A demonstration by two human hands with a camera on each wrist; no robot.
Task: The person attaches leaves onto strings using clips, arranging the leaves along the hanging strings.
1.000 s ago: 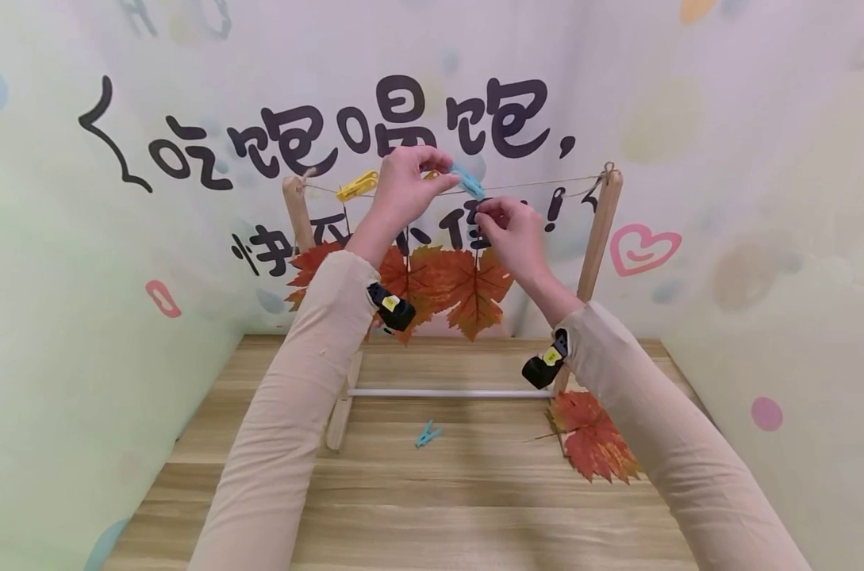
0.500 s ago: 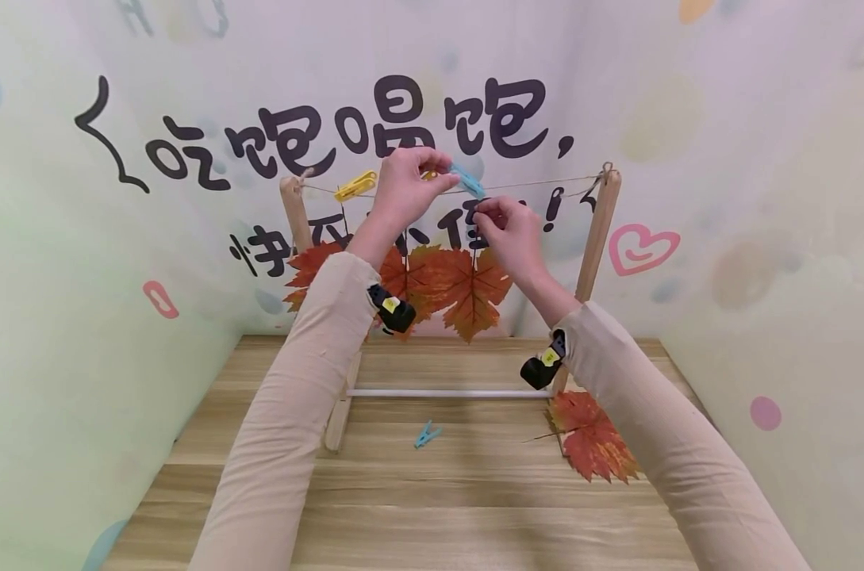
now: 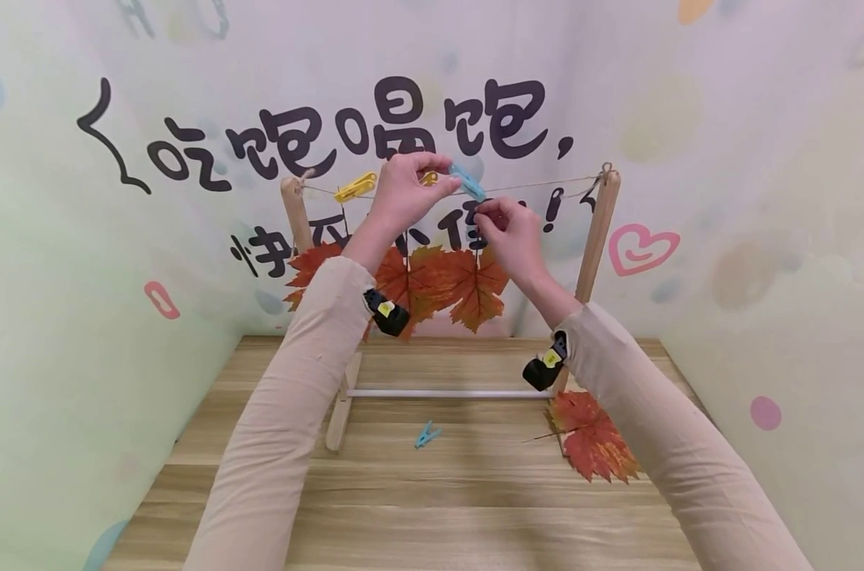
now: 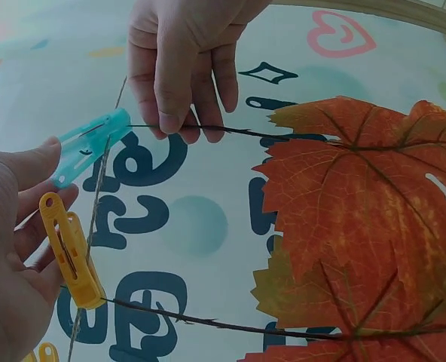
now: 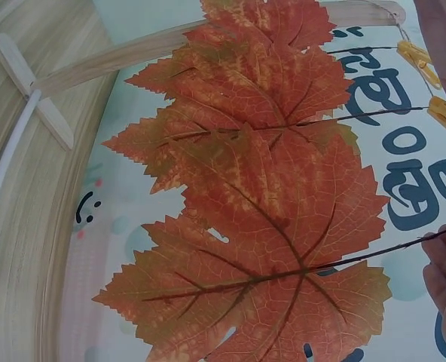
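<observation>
My left hand (image 3: pixel 406 189) pinches the handle end of a blue clothespin (image 4: pixel 95 143) between thumb and fingers. The clothespin's jaw end lies over the twine (image 4: pixel 95 204), and a dark leaf stem (image 4: pixel 245 132) meets its tip. Just below, my right hand (image 3: pixel 512 234) pinches that stem between thumb and forefinger. From it hangs an orange-red maple leaf (image 5: pixel 276 279), overlapping the leaf beside it. A yellow clothespin (image 4: pixel 72 253) next to my left fingers grips the neighbouring leaf's stem on the twine.
The twine runs between two wooden posts (image 3: pixel 598 234), joined low down by a white rod (image 3: pixel 449 393). Another yellow clothespin (image 3: pixel 356 186) hangs at the left. On the wooden table (image 3: pixel 432 523) lie a spare blue clothespin (image 3: pixel 427 434) and a loose red leaf (image 3: pixel 594 440) by the right post.
My left hand and forearm have shifted slightly down and left, still pinching the blue clothespin. The leaf under my right hand has swung and risen a little; the right hand has barely moved.
</observation>
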